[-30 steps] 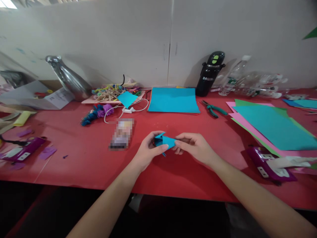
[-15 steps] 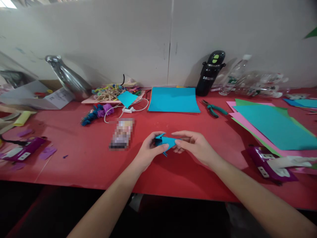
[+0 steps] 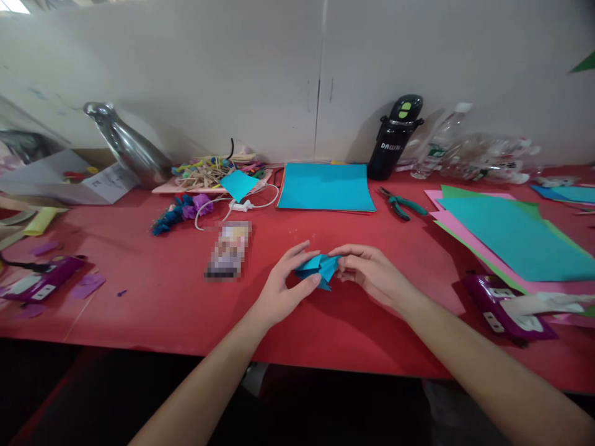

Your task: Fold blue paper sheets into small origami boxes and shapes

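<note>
A small folded piece of blue paper with several pointed flaps is held between both hands, just above the red table. My left hand grips its left side, thumb on the near face and fingers over the far edge. At the paper's right end, my right hand pinches a corner between thumb and fingers. The right fingertips are partly hidden behind the paper and the hand. The underside of the folded paper does not show.
A blurred phone-like object lies left of my hands. Behind are a blue paper stack, green-handled pliers and a black bottle. Coloured sheets and a purple glue gun or power strip-like object lie right.
The folded blue paper has turned and shifted slightly right, and its flaps now stand more spread. My left fingers have lifted and straightened somewhat; the right hand keeps its pinch.
</note>
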{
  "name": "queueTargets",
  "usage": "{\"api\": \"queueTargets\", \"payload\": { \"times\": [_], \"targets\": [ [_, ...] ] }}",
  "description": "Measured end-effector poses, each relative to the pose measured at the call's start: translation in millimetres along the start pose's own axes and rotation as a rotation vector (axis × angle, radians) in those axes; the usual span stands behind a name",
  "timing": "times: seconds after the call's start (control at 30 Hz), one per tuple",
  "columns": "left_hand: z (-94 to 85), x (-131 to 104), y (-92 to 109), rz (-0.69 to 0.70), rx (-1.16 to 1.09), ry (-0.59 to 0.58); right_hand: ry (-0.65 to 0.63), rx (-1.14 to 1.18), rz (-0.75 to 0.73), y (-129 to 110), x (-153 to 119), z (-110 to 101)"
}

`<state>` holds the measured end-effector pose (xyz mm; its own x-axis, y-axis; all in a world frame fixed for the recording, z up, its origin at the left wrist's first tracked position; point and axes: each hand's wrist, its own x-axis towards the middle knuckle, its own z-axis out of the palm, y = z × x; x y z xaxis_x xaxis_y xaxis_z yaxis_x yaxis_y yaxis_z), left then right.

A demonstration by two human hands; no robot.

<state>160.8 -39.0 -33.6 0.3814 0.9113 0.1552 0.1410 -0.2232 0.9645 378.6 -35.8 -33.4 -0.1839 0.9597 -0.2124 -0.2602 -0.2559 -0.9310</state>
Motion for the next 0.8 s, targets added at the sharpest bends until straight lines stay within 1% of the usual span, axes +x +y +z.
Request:
{"api": "queueTargets", "payload": {
  "times": [0.07,0.17,0.27,0.33,0.43,0.5,0.57,0.67,0.73,0.8],
  "targets": [
    [-0.8,-2,0,0.097,0.194,0.034,0.010,-0.012,0.005,-2,0,-1],
    [0.1,-3,-3,0.297,0.446,0.065,0.022,-0.011,0.030,-3,-1,-2],
    [3.1,-1,-9,0.459,0.536,0.087,0.008,-0.005,0.071,-3,0,-2],
    [4.9,1,-11,0.493,0.520,0.095,-0.019,-0.014,0.095,-3,0,-2],
    [6.2,1,-10,0.439,0.435,0.091,-0.083,-0.058,0.084,-3,-1,-4],
    [5.9,1,-8,0.358,0.348,0.107,-0.121,-0.140,0.011,-4,-3,-4],
    [4.8,1,-6,0.271,0.258,0.167,-0.133,-0.282,-0.104,-5,-5,-3],
    [2.4,2,-7,0.164,0.118,0.256,-0.071,-0.483,-0.291,-9,-8,-1],
    [1.4,3,-8,0.122,0.024,0.252,-0.029,-0.543,-0.381,-10,-9,0],
    [1.6,3,-8,0.105,-0.052,0.226,-0.020,-0.557,-0.425,-10,-9,0]
  ]
}}
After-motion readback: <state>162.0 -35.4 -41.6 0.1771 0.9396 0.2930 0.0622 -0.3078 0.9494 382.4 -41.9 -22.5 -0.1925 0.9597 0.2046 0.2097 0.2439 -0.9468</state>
